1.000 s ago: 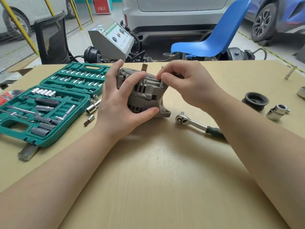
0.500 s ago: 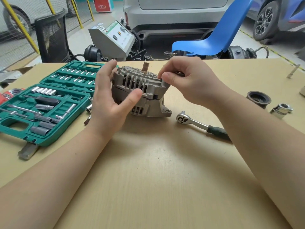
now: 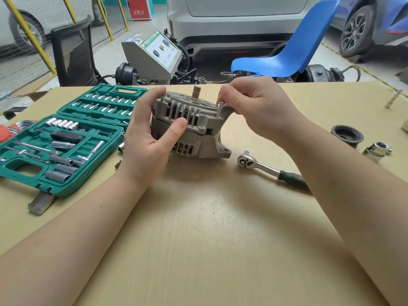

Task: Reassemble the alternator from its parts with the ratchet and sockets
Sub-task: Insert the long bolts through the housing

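Note:
The grey alternator [image 3: 194,120] stands on the table [image 3: 209,228] with its copper-coloured shaft end [image 3: 196,92] pointing up. My left hand [image 3: 150,138] grips its left side, thumb on the slotted housing and fingers over the top rim. At the housing's right ear, my right hand [image 3: 254,107] pinches a small bolt [image 3: 219,102] between thumb and forefinger. The ratchet [image 3: 269,170] lies on the table to the right of the alternator, beside my right forearm.
An open green socket case [image 3: 66,138] lies at the left, loose sockets [image 3: 121,146] between it and the alternator. A black pulley [image 3: 346,134] and a chrome socket [image 3: 377,150] sit at the right. A blue chair [image 3: 287,51] stands beyond the table's far edge.
The alternator has turned upright and settled flat on the table. My left hand shifted its hold on the housing's side; my right hand stays at the right ear with the bolt.

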